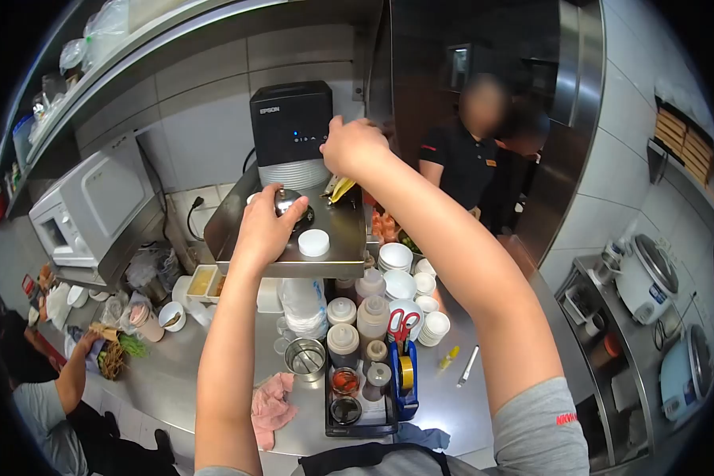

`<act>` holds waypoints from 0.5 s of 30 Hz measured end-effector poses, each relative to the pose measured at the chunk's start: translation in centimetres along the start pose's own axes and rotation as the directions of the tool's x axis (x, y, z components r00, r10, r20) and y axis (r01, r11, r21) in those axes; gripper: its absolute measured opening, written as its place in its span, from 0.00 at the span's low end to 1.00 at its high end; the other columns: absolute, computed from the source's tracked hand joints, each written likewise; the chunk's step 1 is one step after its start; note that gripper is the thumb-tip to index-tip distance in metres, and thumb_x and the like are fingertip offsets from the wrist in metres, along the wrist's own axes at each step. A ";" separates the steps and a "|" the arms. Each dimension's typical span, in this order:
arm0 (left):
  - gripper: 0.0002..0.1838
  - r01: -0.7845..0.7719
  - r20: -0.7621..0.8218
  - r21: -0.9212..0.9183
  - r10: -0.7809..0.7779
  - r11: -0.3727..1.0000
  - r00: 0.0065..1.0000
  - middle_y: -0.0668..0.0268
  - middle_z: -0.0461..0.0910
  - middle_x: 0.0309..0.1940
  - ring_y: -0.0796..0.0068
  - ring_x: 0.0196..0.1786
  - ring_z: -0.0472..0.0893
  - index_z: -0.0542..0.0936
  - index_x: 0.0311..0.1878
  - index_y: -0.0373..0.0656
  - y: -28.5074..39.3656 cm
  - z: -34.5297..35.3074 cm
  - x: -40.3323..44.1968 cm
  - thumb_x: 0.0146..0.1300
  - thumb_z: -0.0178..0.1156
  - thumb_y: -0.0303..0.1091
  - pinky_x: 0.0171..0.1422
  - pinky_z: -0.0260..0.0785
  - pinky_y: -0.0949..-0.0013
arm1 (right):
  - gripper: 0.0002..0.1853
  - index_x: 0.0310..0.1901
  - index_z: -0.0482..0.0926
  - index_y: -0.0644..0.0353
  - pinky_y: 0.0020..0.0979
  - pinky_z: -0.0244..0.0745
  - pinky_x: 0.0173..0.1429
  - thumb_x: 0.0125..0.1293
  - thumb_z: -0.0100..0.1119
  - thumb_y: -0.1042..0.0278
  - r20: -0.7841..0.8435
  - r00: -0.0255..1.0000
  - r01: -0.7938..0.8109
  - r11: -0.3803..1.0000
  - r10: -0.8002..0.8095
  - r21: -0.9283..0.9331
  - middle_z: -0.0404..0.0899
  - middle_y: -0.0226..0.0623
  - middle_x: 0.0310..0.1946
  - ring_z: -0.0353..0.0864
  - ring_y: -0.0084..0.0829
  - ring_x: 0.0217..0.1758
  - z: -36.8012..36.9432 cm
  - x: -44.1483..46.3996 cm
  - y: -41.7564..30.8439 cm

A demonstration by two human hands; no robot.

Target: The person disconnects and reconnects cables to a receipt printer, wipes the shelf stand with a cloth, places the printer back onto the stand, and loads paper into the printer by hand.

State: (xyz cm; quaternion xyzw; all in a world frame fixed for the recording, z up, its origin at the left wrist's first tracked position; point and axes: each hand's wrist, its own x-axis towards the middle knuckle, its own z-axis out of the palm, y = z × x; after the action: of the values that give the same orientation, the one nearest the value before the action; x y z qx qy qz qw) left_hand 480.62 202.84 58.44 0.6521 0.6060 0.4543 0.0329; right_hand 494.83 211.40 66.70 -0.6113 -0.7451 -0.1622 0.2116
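On the small raised steel shelf (345, 246), my left hand (271, 226) is closed around a shiny metal bell (292, 208). My right hand (355, 147) is raised at the right side of the black Epson printer (292, 119), its fingers bent; whatever it may hold is hidden. Just below that hand a yellow item (342, 190) lies beside a metal clip on the shelf. A round white lid (314, 243) rests near the shelf's front edge.
Below stand sauce bottles (343, 339), stacked white bowls (435, 327), a black caddy (361, 431), red scissors (404, 321) and a pink cloth (274, 404). A microwave (91, 206) is at left. Two people stand behind the counter; another person's hand (90, 339) handles greens at left.
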 end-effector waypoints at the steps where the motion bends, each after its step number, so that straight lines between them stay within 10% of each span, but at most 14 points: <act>1: 0.34 -0.011 -0.008 0.001 0.011 1.000 1.000 0.41 0.75 0.52 0.49 0.58 0.74 0.71 0.59 0.29 0.1 0.0 0.0 0.60 0.61 0.50 0.62 0.65 0.57 | 0.33 0.62 0.64 0.69 0.47 0.71 0.61 0.66 0.53 0.48 0.072 0.997 -0.020 1.000 0.019 0.010 0.69 0.65 0.56 0.73 0.55 0.60 0.5 1.8 0.6; 5: 0.34 -0.060 -0.065 0.022 0.061 0.998 0.996 0.44 0.76 0.53 0.52 0.57 0.75 0.73 0.58 0.32 -0.4 0.2 -0.1 0.60 0.61 0.53 0.62 0.66 0.58 | 0.43 0.60 0.64 0.77 0.42 0.78 0.52 0.60 0.58 0.41 0.457 0.889 -0.017 0.995 -0.028 0.095 0.77 0.55 0.52 0.82 0.43 0.50 -1.5 2.6 1.4; 6: 0.34 -0.063 -0.064 0.013 0.064 0.998 0.996 0.44 0.76 0.53 0.52 0.57 0.75 0.73 0.58 0.31 -0.4 0.2 -0.1 0.60 0.62 0.52 0.62 0.66 0.58 | 0.47 0.59 0.63 0.81 0.38 0.83 0.40 0.55 0.63 0.40 0.321 0.938 0.149 0.988 -0.132 -0.028 0.79 0.58 0.46 0.85 0.44 0.39 -0.9 3.4 1.0; 7: 0.33 -0.063 -0.063 0.005 0.063 0.998 0.996 0.44 0.76 0.53 0.52 0.57 0.75 0.73 0.58 0.31 -0.5 0.2 -0.1 0.60 0.62 0.52 0.62 0.66 0.58 | 0.47 0.58 0.60 0.81 0.39 0.82 0.31 0.50 0.71 0.47 0.299 0.954 -0.024 0.988 -0.022 0.150 0.80 0.57 0.41 0.85 0.43 0.33 -0.4 3.6 2.0; 10: 0.33 -0.050 -0.058 -0.024 0.049 0.998 0.997 0.43 0.77 0.51 0.52 0.57 0.76 0.73 0.57 0.31 -0.4 0.2 -0.2 0.59 0.62 0.52 0.61 0.66 0.59 | 0.39 0.56 0.59 0.72 0.44 0.81 0.30 0.49 0.72 0.64 0.329 0.931 -0.295 0.857 0.158 0.422 0.79 0.47 0.34 0.83 0.39 0.33 1.3 4.2 1.8; 15: 0.35 -0.064 -0.064 -0.041 0.061 0.997 0.996 0.43 0.77 0.50 0.51 0.56 0.77 0.72 0.59 0.30 -0.7 0.4 0.0 0.59 0.62 0.53 0.61 0.67 0.59 | 0.28 0.52 0.65 0.63 0.36 0.76 0.31 0.49 0.66 0.74 0.260 0.964 -0.219 0.741 0.062 0.635 0.77 0.41 0.33 0.80 0.35 0.34 2.0 5.3 3.0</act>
State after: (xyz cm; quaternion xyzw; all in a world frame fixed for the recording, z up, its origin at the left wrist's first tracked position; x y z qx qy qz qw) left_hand 480.32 203.22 57.78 0.6551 0.5762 0.4886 0.0137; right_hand 496.68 217.43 67.64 -0.5664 -0.7245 0.1962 0.3402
